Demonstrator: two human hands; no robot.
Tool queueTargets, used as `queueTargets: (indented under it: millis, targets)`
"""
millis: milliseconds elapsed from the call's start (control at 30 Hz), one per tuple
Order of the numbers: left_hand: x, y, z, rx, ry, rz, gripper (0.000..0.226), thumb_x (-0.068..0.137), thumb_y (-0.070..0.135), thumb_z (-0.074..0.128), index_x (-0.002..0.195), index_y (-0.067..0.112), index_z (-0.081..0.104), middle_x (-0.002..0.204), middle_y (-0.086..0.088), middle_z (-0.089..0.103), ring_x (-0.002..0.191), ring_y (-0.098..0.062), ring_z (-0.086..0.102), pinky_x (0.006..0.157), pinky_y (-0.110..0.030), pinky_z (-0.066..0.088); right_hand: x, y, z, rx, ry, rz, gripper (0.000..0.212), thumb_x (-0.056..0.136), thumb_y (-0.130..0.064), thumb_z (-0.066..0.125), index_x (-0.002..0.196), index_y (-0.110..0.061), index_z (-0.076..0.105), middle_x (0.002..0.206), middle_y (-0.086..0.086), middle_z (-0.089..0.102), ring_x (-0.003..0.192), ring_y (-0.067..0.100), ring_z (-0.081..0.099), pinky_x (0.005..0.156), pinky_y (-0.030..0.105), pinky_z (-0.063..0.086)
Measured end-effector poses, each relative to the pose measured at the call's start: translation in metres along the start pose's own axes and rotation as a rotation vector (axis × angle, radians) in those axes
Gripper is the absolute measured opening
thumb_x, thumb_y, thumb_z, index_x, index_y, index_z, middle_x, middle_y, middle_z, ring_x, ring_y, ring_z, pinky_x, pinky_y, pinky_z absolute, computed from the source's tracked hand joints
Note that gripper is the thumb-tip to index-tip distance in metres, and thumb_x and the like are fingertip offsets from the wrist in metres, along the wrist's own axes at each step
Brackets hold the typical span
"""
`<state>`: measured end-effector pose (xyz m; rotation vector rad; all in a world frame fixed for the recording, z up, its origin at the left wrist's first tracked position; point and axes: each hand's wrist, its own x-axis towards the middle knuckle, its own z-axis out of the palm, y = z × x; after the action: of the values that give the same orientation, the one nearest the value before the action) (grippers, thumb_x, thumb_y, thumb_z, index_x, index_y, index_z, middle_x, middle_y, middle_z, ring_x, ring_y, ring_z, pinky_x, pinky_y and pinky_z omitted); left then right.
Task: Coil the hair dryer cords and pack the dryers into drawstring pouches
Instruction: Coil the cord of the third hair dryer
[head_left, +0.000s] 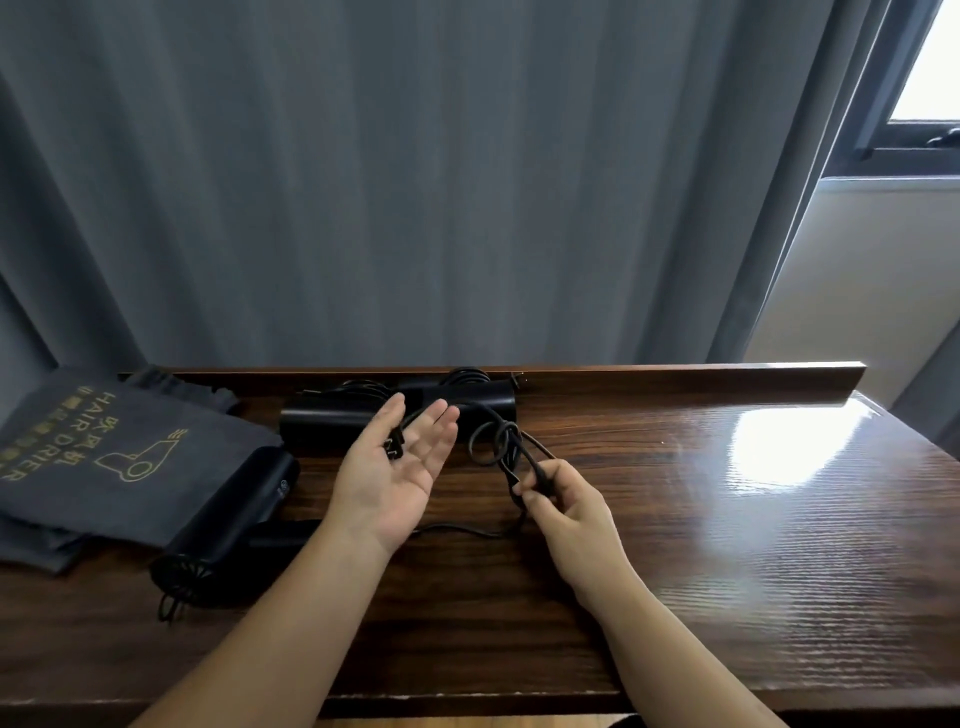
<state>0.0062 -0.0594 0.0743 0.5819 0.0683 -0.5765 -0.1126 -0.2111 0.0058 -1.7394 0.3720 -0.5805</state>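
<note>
1. Nearest dryer (228, 525): black, lying on the tabletop (675, 519), its barrel end resting on the pouch stack. Taken as the landmark for all entries below.
2. Cord (498, 441): black, running from the landmark's handle rightward along the tabletop, then rising into a few loose loops to the right and beyond.
3. Right hand (566, 506): right of the landmark, fingers pinched on the gathered loops.
4. Left hand (395, 467): between the landmark and the right hand, palm up, fingers spread and relaxed; the plug (396, 448) lies across it. The two hands are apart.
5. Further dryers (400, 410): black, beyond the landmark against the tabletop's back rail, cords bundled on top.
6. Pouches (104, 462): grey fabric, stacked left of and under the landmark.
7. Handling advice, as judged: keep loops equal in size, feed slack without twisting, hold the bundle firmly so it does not spring open, and finish with the plug end tucked.
8. Lettering: topmost pouch printed in gold, "HAIR DRIER", with Chinese characters and a dryer outline. Small mark on the landmark's barrel, unreadable.
</note>
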Motion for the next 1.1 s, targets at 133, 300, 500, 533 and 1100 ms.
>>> queueTargets:
  millis: [133,300,500,533,1100]
  targets:
    - [0.009,-0.002,-0.008,0.049,0.118,-0.018,0.032,0.096,0.016,0.063,0.126,0.008,0.054,0.113,-0.019,0.070,0.092,-0.026,0.072,0.066,-0.033,0.059,-0.003,-0.002,-0.001,0.025,-0.015,-0.040,0.020,0.094,-0.007,0.060,0.090,-0.026,0.064,0.093,-0.002,0.070,0.090,0.013,0.063,0.089,0.037,0.050]
    - [0.021,0.000,-0.020,0.989,0.201,0.208,0.023,0.097,0.007,0.061,0.117,0.018,0.063,0.102,-0.006,0.066,0.078,-0.017,0.063,0.059,-0.029,0.053,-0.004,-0.003,-0.003,0.128,0.015,-0.051,0.027,0.088,0.003,0.052,0.082,-0.021,0.061,0.084,-0.004,0.064,0.083,0.013,0.057,0.085,0.036,0.047]
    - [0.013,-0.006,-0.025,1.663,-0.148,0.456,0.029,0.100,0.030,0.057,0.128,0.034,0.059,0.128,0.019,0.050,0.123,-0.005,0.050,0.106,-0.028,0.043,-0.003,-0.001,-0.002,0.117,-0.014,-0.043,0.019,0.090,-0.004,0.057,0.083,-0.021,0.061,0.080,-0.005,0.062,0.077,0.012,0.054,0.076,0.035,0.047]
    - [0.010,-0.010,-0.024,1.665,-0.193,0.552,0.030,0.100,0.033,0.056,0.130,0.033,0.057,0.130,0.020,0.049,0.126,-0.001,0.046,0.108,-0.028,0.041,-0.003,-0.001,-0.002,0.123,-0.019,-0.041,0.012,0.091,-0.011,0.060,0.084,-0.022,0.062,0.081,-0.004,0.063,0.078,0.013,0.056,0.077,0.037,0.049]
    - [-0.020,-0.025,-0.018,1.925,-0.475,0.728,0.014,0.097,0.031,0.059,0.110,0.028,0.063,0.102,0.015,0.065,0.092,0.001,0.061,0.080,-0.017,0.052,-0.006,-0.002,0.002,-0.211,0.149,-0.068,0.044,0.100,-0.021,0.054,0.138,-0.043,0.049,0.127,-0.025,0.053,0.122,-0.005,0.045,0.109,0.031,0.040]
